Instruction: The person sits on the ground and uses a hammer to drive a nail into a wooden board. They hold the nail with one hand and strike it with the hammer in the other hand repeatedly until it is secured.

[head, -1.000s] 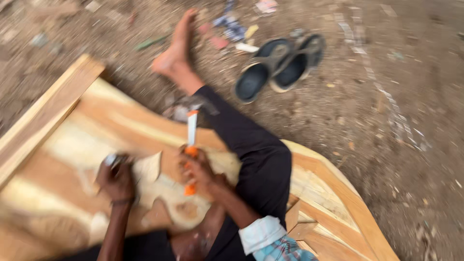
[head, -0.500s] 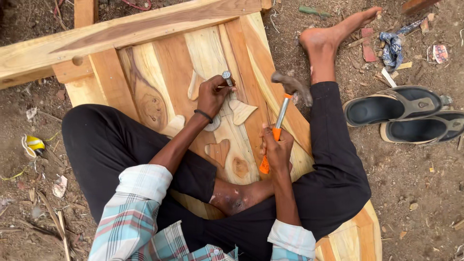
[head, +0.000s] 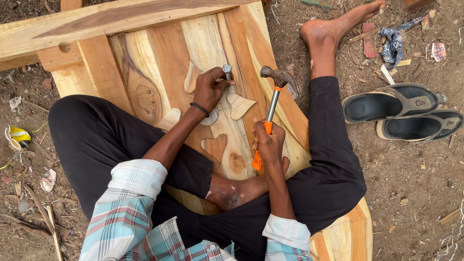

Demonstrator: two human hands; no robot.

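I sit on a pale wooden panel with carved cut-out shapes. My left hand grips a metal chisel or punch, its tip set on the panel by a raised carved piece. My right hand is closed on the orange grip of a claw hammer. The hammer's steel head hangs just right of the chisel top, a small gap apart. My legs in black trousers spread across the panel.
A thick timber rail frames the panel's top edge. Two black sandals lie on the dirt at right, near blue cloth scraps. Litter and wood chips are scattered on the ground at left.
The view steadied from a blurred tilt. The hammer head has swung up beside the chisel top. My left hand stays on the chisel at the carved piece.
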